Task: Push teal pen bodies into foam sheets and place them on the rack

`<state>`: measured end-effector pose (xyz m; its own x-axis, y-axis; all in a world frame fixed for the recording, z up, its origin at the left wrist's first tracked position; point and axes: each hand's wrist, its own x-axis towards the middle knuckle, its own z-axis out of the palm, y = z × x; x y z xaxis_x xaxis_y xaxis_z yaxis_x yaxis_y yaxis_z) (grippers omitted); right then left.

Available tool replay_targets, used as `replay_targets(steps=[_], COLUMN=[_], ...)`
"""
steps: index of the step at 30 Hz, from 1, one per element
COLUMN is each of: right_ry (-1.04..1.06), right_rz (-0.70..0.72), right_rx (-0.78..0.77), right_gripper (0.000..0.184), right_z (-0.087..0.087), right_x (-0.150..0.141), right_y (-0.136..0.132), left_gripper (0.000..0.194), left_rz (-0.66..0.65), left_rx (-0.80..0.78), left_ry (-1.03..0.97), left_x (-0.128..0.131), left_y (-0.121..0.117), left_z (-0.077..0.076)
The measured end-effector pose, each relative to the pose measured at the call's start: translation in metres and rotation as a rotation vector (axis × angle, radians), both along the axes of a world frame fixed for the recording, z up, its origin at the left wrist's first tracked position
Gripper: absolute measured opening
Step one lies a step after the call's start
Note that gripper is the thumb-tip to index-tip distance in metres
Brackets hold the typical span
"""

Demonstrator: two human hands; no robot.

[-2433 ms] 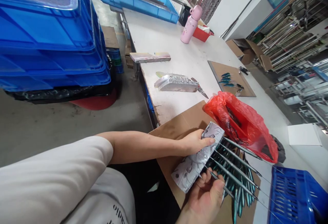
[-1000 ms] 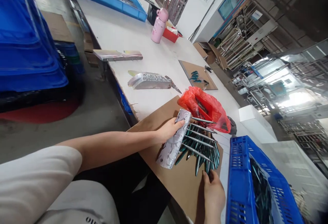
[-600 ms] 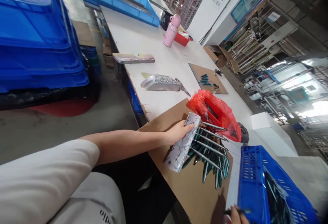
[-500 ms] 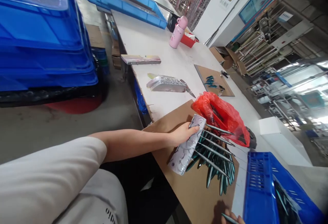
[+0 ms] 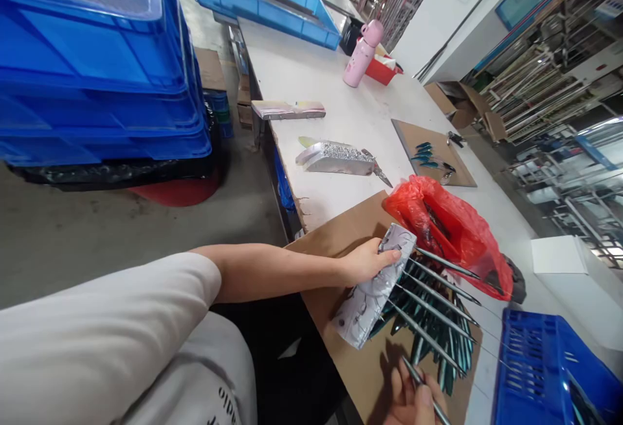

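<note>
My left hand (image 5: 366,261) is closed on the upper end of a silver patterned block (image 5: 376,286) that leans over a brown cardboard sheet (image 5: 341,233). Several thin metal rods (image 5: 440,295) stick out of the block to the right. Under them lies a heap of dark green pointed pieces (image 5: 440,340). At the bottom edge my right hand (image 5: 411,402) pinches one thin rod with a green piece (image 5: 422,383), just below the block's lowest rods.
A red plastic bag (image 5: 450,227) lies beyond the block. A blue perforated crate (image 5: 549,373) stands at the right. Further up the white table (image 5: 341,100) lie two more silver blocks (image 5: 335,157), a pink bottle (image 5: 363,52) and a second cardboard (image 5: 433,152). Stacked blue crates (image 5: 97,68) stand on the floor at left.
My right hand went to the blue crate, took a rod piece, and has come back under the block's rods. My left hand kept its hold on the block.
</note>
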<state>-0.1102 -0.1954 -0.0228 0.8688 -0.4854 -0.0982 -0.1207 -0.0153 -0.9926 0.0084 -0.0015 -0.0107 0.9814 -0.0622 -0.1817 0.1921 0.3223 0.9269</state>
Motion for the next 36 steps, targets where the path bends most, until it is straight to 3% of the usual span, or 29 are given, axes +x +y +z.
replay_targets(steps=[3,7,25,31,36], right_ry=[0.022,0.069,0.21,0.176,0.098], right_rz=[-0.102,-0.125,-0.117,-0.076,0.001], right_rx=[0.299,0.435,0.469,0.4,0.248], right_gripper=[0.018,0.018,0.018,0.016,0.018], right_z=[0.008,0.013,0.014,0.01,0.008], right_x=[0.011,0.021,0.023,0.022,0.019], right_y=[0.037,0.065,0.053,0.051,0.054], left_gripper=[0.046,0.047,0.045,0.046,0.05], left_rz=[-0.001,0.021,0.028,0.019,0.015], left_rx=[0.029,0.076,-0.011,0.037,0.066], left_ry=[-0.009,0.007,0.02,0.018,0.015], left_x=[0.0,0.0,0.001,0.0,0.0], left_y=[-0.001,-0.001,-0.003,-0.001,-0.002], left_z=[0.0,0.0,0.001,0.001,0.0])
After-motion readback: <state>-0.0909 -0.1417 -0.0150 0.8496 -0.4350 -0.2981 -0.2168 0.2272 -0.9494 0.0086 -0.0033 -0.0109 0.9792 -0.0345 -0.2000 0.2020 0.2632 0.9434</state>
